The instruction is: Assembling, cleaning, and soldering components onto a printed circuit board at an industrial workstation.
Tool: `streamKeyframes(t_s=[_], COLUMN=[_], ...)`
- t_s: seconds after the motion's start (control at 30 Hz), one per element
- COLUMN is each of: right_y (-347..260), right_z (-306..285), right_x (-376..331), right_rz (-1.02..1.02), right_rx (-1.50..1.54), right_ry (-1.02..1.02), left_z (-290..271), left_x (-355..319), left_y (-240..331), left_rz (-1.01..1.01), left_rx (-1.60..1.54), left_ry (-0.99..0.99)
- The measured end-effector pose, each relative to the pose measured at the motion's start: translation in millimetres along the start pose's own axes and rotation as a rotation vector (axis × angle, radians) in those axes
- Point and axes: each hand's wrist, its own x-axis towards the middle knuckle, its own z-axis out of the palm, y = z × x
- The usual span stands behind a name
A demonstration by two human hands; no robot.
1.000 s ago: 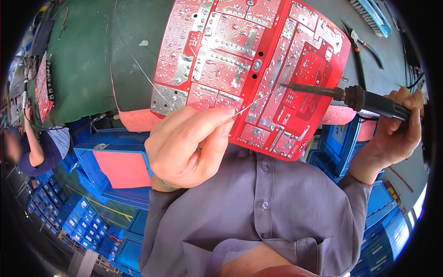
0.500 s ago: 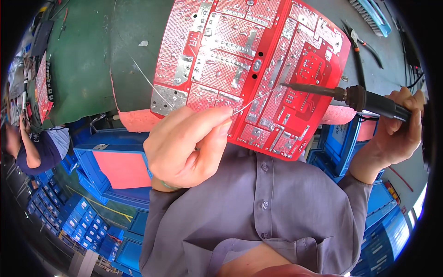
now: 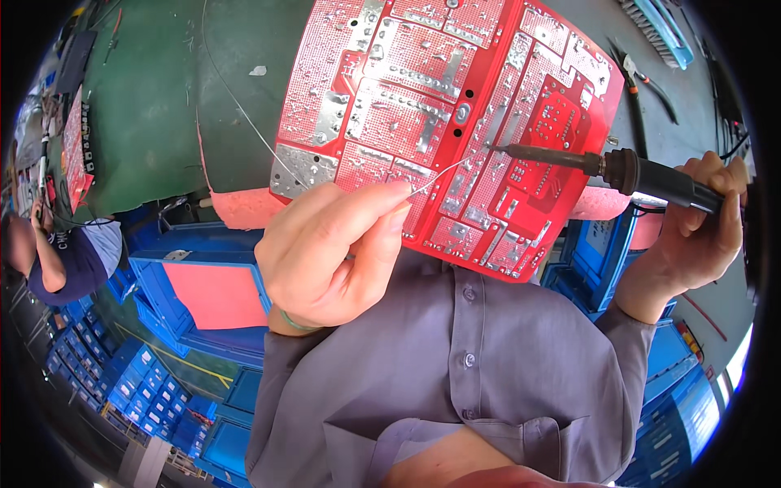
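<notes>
Circuit board [image 3: 407, 98], flat, red, silver-patched, spans the green tabletop's [image 3: 154, 106] near edge; likely stiff, best held by its rims. Your left hand [image 3: 333, 252] pinches thin silvery solder wire [image 3: 439, 173], probably soft; your right hand [image 3: 706, 215] curls round the black-handled soldering iron [image 3: 625, 170].

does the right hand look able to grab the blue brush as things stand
Probably not: the right hand is closed around the soldering iron, so it would likely need to let go before taking the blue brush.
</notes>
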Motion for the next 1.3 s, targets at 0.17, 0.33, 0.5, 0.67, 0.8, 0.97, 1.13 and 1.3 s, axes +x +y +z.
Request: streamKeyframes(t_s=[0.17,0.33,0.5,0.67,0.8,0.97,1.13,1.3], right_y=[-1.4,-3.5,-15.1,-18.4,-11.3,-4.8,-5.2,-1.7], right_z=[1.5,10.5,0.1,-13.2,-7.4,3.7,15.4,19.7], right_x=[0.7,-2.5,-4.8,-8.0,-13.9,-28.9,-27.0,-23.9], right_rz=[0.015,-0.044,-0.106,-0.075,-0.124,-0.137,-0.187,-0.17], right_rx=[-0.009,-0.022,0.09,0.154,0.003,0.028,-0.109,-0.127], right_ry=[-0.001,0.181,0.232,0.166,0.198,0.262,0.16,0.107], left_z=[-1.5,-2.4,-10.3,-6.5,3.1,0.4,0.3,1.3], left_x=[-0.3,1.7,-1.7,0.9,11.5,12.8,4.0,1.3], left_y=[0.4,0.9,-2.5,3.2,9.1,13.9,9.4,7.5], left_rz=[-0.012,-0.02,-0.011,-0.089,-0.046,-0.039,0.018,0.014], left_rx=[0.002,-0.012,0.032,-0.02,0.028,0.05,0.078,0.068], left_ry=[-0.015,-0.009,0.193,0.164,0.106,0.071,0.041,0.026])
